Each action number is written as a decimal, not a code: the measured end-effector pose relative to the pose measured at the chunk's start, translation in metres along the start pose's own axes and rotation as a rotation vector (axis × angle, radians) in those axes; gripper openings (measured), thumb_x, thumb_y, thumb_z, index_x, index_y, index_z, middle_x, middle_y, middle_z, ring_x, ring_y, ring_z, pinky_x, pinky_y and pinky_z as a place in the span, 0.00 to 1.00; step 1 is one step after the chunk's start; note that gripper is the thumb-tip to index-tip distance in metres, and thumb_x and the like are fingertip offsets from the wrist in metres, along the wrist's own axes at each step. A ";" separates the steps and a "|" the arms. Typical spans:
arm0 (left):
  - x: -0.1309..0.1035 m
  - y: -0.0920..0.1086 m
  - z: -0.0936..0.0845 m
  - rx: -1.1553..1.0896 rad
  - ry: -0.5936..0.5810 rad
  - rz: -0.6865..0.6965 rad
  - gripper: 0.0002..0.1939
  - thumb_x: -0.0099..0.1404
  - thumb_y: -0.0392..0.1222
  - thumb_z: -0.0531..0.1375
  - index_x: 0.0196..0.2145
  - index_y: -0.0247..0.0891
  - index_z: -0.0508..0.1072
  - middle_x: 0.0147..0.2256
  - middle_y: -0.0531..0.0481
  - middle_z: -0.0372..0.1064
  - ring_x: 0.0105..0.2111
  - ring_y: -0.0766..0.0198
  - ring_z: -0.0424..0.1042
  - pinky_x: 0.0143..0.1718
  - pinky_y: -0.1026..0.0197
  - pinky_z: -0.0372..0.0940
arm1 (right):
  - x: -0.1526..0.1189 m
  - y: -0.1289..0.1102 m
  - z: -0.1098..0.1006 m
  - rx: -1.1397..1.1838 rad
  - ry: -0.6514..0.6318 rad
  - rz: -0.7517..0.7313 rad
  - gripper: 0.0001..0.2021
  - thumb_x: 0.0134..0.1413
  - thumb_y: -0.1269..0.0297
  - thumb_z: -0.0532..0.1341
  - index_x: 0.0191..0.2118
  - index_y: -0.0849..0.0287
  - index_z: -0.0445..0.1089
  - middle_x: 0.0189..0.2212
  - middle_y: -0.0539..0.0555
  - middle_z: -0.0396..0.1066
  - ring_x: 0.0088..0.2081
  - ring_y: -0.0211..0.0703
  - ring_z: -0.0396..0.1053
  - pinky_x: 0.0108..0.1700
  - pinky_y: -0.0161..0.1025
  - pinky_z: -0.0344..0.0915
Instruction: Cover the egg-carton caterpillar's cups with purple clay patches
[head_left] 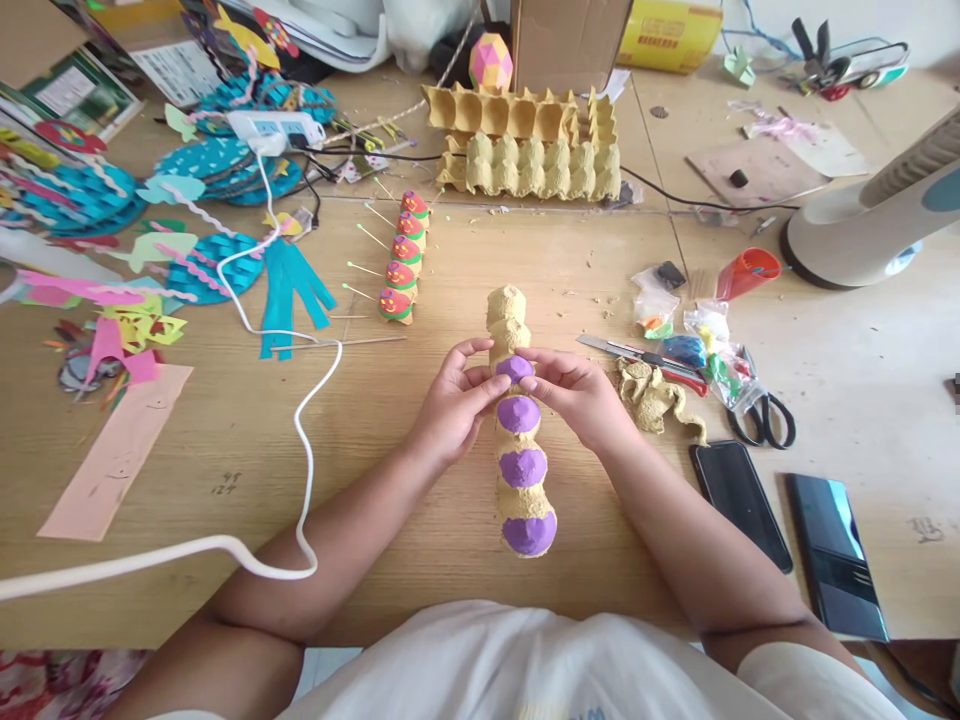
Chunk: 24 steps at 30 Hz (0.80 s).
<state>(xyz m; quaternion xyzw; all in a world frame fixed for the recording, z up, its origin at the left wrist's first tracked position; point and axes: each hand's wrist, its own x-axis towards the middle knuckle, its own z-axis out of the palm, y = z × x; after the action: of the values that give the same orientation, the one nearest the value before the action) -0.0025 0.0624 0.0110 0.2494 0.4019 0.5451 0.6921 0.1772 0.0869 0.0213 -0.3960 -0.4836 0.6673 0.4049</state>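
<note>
A strip of egg carton cups (517, 500) lies lengthwise before me, its nearer cups capped with purple clay and its far ones bare. My left hand (459, 395) grips the strip's left side, thumb on the purple clay (515, 369) of the third cup from the far end. From the right, my right hand (566, 388) presses thumb and fingertips on the same clay patch. Both hands are closed around that cup; the undersides of the fingers are hidden. Left of them stands a finished carton caterpillar (403, 262) with red faces and pins.
Uncut egg cartons (544, 165) stand at the back. A utility knife (622, 350), scissors (763, 420), clay bags (709, 350), torn carton scraps (652, 395) and two phones (739, 500) lie right. A white cable (304, 430) loops across the left side, near paper crafts (202, 265).
</note>
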 end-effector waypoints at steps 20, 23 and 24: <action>0.006 -0.001 -0.006 -0.071 -0.007 0.009 0.31 0.52 0.42 0.77 0.50 0.46 0.71 0.34 0.55 0.79 0.31 0.66 0.78 0.33 0.65 0.70 | 0.002 -0.008 -0.009 -0.036 -0.173 0.036 0.29 0.57 0.51 0.72 0.62 0.51 0.72 0.42 0.52 0.83 0.41 0.43 0.78 0.48 0.43 0.75; 0.009 -0.004 -0.009 -0.080 -0.002 -0.020 0.25 0.54 0.44 0.76 0.48 0.49 0.75 0.38 0.55 0.80 0.32 0.65 0.77 0.35 0.61 0.70 | 0.002 -0.015 -0.011 -0.144 -0.054 -0.020 0.22 0.58 0.49 0.70 0.54 0.54 0.76 0.35 0.52 0.82 0.37 0.43 0.78 0.43 0.42 0.74; 0.009 -0.005 -0.010 -0.078 -0.001 -0.021 0.24 0.54 0.45 0.77 0.47 0.50 0.76 0.39 0.55 0.80 0.32 0.65 0.76 0.34 0.61 0.69 | 0.001 -0.020 -0.015 -0.200 0.021 -0.046 0.18 0.58 0.49 0.70 0.48 0.56 0.78 0.35 0.53 0.81 0.37 0.44 0.78 0.42 0.42 0.73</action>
<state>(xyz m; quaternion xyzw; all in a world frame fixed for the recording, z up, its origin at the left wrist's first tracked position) -0.0073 0.0692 -0.0008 0.2182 0.3824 0.5530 0.7074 0.1936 0.0966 0.0370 -0.4302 -0.5524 0.6023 0.3835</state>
